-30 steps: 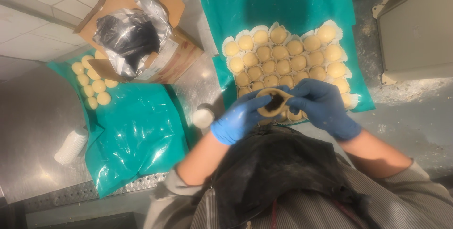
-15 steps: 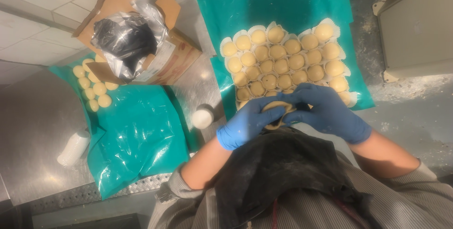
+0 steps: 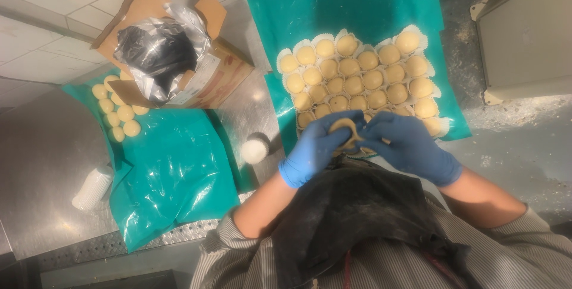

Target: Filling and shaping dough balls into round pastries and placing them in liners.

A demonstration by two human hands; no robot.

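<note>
Both gloved hands, left [image 3: 319,146] and right [image 3: 408,146], close around 1 dough piece [image 3: 345,127] at the teal tray's [image 3: 357,3] 6 o'clock edge. Bare desk [image 3: 524,140] lies at 3 o'clock; a small white cup [image 3: 254,151] stands at 9 o'clock.

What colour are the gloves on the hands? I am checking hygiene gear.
Blue, on both the left hand and right hand, seen in the head view.

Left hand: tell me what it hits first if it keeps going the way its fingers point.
The left hand points up and right, fingers on a dough piece. Just beyond lie the dough balls in paper cups on the teal sheet; it would likely meet the nearest row first, though height is unclear.
</note>
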